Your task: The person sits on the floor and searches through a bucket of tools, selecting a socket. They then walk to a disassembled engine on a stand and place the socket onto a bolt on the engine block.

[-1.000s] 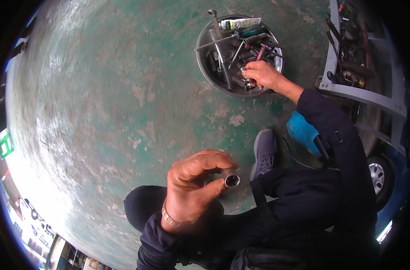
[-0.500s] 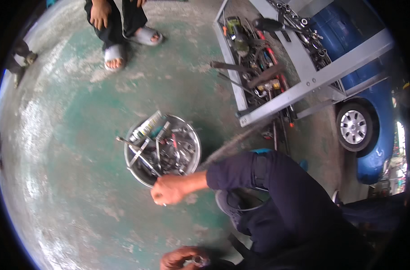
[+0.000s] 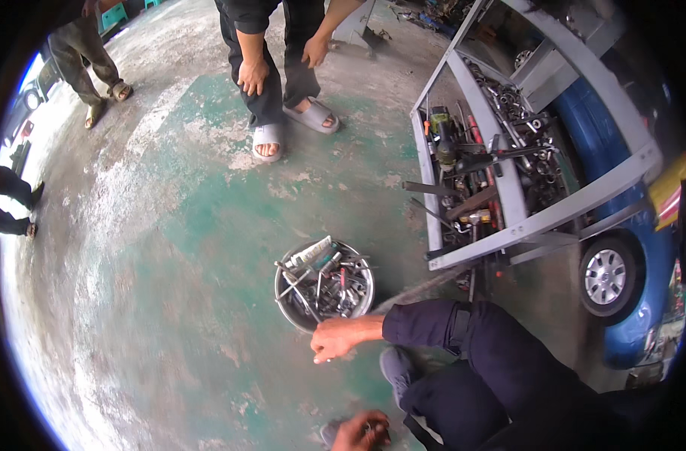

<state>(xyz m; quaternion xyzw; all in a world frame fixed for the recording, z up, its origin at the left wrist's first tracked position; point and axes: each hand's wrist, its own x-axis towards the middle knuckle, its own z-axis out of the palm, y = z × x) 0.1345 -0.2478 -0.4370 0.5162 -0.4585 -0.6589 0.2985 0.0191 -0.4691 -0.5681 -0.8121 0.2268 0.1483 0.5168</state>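
A round metal basin (image 3: 370, 301) stands on the floor, filled with loose metal sockets (image 3: 341, 292), long bars and a white tube (image 3: 311, 252). Just beyond its near rim is my right hand (image 3: 334, 338), its fingers curled closed; whatever they hold is hidden. Lower down, at the bottom edge, my left hand (image 3: 360, 431) is closed round a small object, dark and too blurred to name. One of my grey shoes (image 3: 398, 372) shows between the hands, below my dark sleeve (image 3: 422, 325).
A grey metal rack (image 3: 517, 188) of tools stands at the right, with a blue car (image 3: 635, 327) behind it. A person in grey slippers (image 3: 311, 116) faces the basin, hands on legs. Other people's legs (image 3: 83, 60) show at far left. The floor (image 3: 177, 316) is worn green.
The view has swung, so basin, rack and people appear farther right and lower. Both hands stay closed; the right remains beside the basin rim. The shiny round piece in my left hand is now less visible.
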